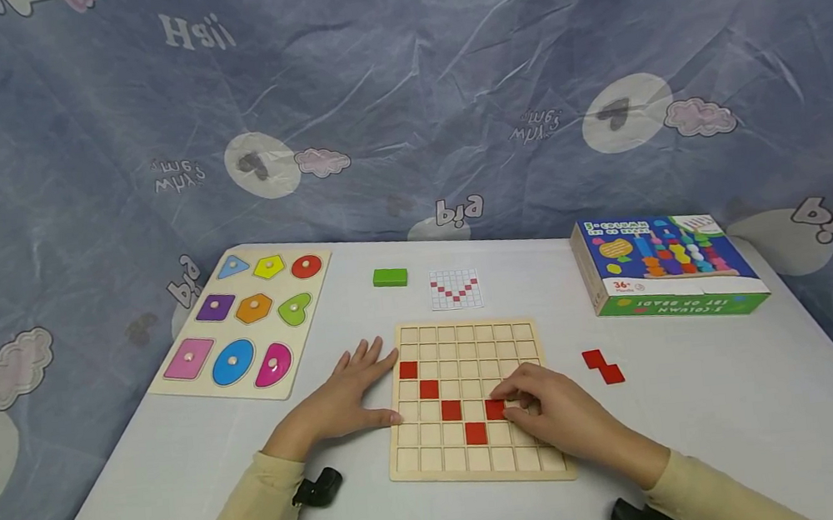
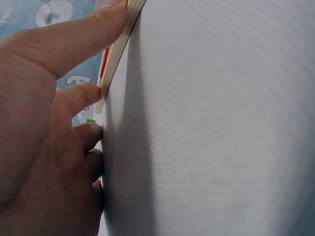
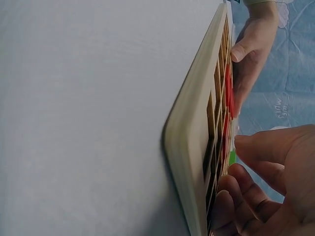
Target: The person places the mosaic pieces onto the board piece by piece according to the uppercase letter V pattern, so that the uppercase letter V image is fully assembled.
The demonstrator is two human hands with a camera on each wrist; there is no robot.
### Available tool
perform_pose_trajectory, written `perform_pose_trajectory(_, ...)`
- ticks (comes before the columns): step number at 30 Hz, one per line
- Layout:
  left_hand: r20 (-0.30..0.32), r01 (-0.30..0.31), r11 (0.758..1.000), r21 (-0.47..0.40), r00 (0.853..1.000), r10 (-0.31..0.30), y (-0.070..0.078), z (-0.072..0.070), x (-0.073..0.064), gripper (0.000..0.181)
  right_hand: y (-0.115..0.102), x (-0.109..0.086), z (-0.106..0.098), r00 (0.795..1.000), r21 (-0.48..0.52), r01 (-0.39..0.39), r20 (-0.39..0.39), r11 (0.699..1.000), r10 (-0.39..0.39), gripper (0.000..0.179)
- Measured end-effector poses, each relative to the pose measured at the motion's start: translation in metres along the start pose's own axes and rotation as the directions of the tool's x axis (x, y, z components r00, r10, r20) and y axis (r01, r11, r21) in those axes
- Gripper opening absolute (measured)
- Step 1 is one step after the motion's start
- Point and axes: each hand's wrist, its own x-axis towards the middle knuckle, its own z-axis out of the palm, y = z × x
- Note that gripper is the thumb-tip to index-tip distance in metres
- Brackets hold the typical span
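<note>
A wooden grid board [image 1: 436, 463] lies on the white table with several red square tiles in its cells, such as the red tile [image 1: 476, 433] lowest on it. My left hand [image 1: 343, 397] is spread flat at the board's left side, thumb and index fingertip touching its edge; the left wrist view shows the thumb [image 2: 93, 37] against that edge. Over the board's right part, my right hand [image 1: 562, 409] pinches another red tile [image 1: 494, 410] at its right side, thumb and forefinger curled; the tile sits at a cell. Fingers hide some right-hand cells.
Two loose red tiles [image 1: 603, 367] lie right of the board. Behind it are a small printed grid card [image 1: 455, 290] with a red V pattern and a green block [image 1: 391, 277]. A shape puzzle board [image 1: 242, 327] lies at left, a toy box [image 1: 669, 265] at right.
</note>
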Motion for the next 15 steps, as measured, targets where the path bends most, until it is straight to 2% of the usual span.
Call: perform_pose_trajectory(15,0.002,0.017,1.000,0.006,1.000,-0.017,-0.002,0.002,0.002,0.099,0.009,-0.011,-0.015,0.997,-0.009,-0.071,-0.023,0.997,0.071,0.022)
